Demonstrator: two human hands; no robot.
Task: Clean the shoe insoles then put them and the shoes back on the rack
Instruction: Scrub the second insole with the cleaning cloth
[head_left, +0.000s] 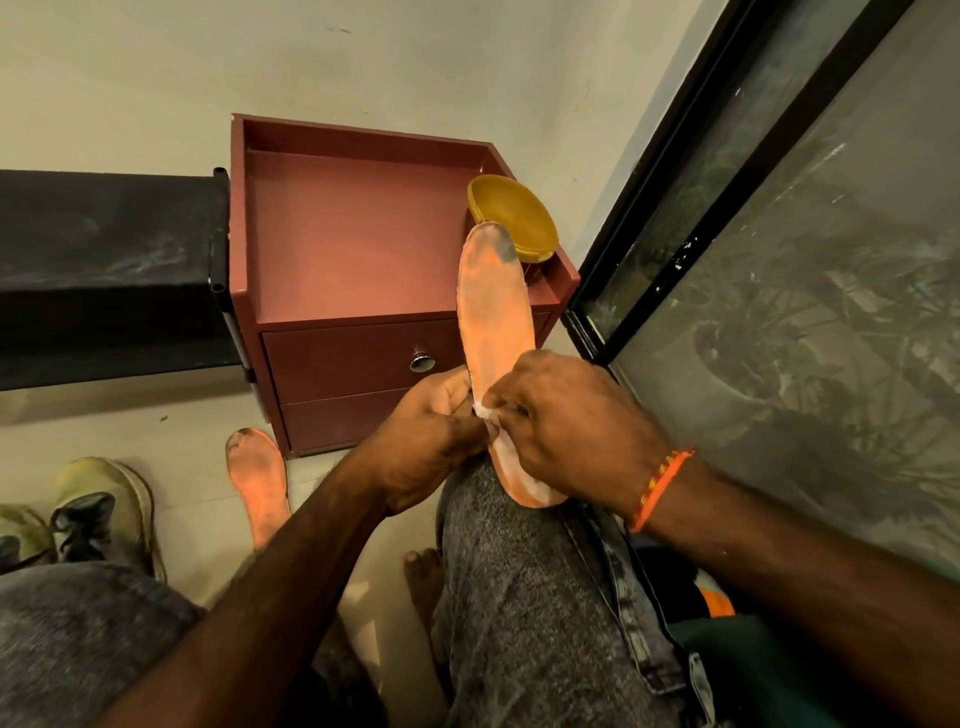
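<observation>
**Mia:** What is the person doing?

**Tom:** The person is wiping an orange insole (493, 312). It rests on the knee. Its heel end sits under the right hand (571, 426), and its toe end sticks up and away from both hands.

**Mia:** How is each grip?

**Tom:** The left hand (421, 431) is closed on the side edge of the insole, near the middle. It keeps the insole steady. The right hand is closed on a small white cloth (485, 413) and presses it onto the insole, just beside the left grip.

**Mia:** Where is the dirt?

**Tom:** There is a dark patch at the toe end, far above the two grips. So the cloth has a long way to go.

**Mia:** How should the wiping go?

**Tom:** The left grip should stay tight so the insole does not bend or slip off the knee. The right hand could rub in long strokes, from the grip up to the toe. It may need to press harder on the dark patch.

**Mia:** Is there more to clean?

**Tom:** Yes. A second insole (258, 483) lies on the floor, down and to the left of the left grip. The shoes (106, 512) sit further left of it. Neither is back on the rack, so the task looks far from done.
</observation>
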